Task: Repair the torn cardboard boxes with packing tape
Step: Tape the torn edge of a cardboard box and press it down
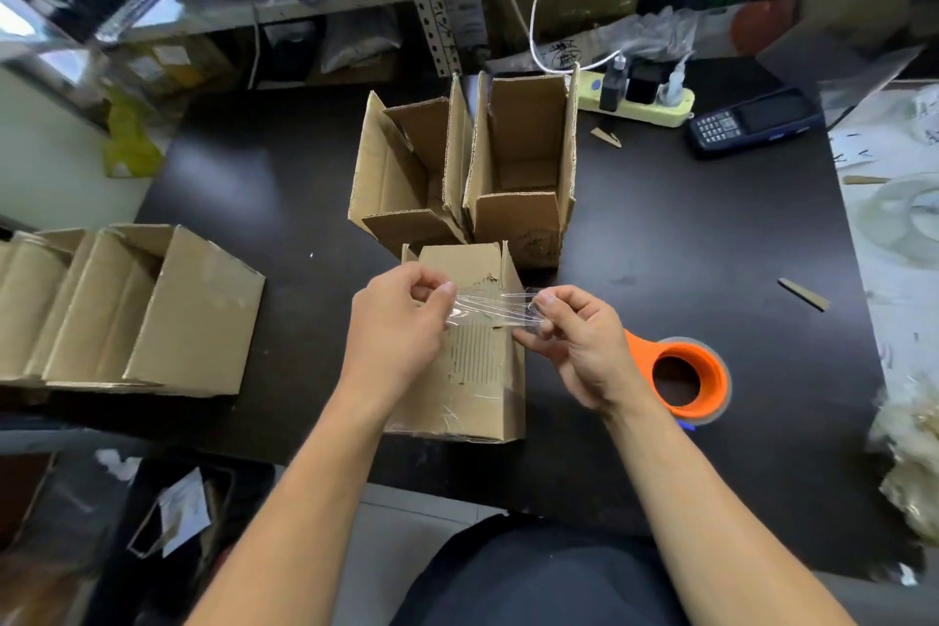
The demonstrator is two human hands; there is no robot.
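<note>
A small torn cardboard box [475,371] stands on the black table [686,244] right in front of me, its top layer ripped so the corrugation shows. A clear strip of packing tape [490,309] is stretched above that tear. My left hand [401,320] pinches the strip's left end and my right hand [579,341] pinches its right end. An orange tape dispenser with a roll [686,379] lies on the table just right of my right hand.
Two open boxes [472,168] stand behind the torn one. Larger boxes [127,310] sit at the left edge. A power strip [640,102] and a handheld scanner [752,122] lie at the back right. Cardboard scraps [803,294] dot the right side.
</note>
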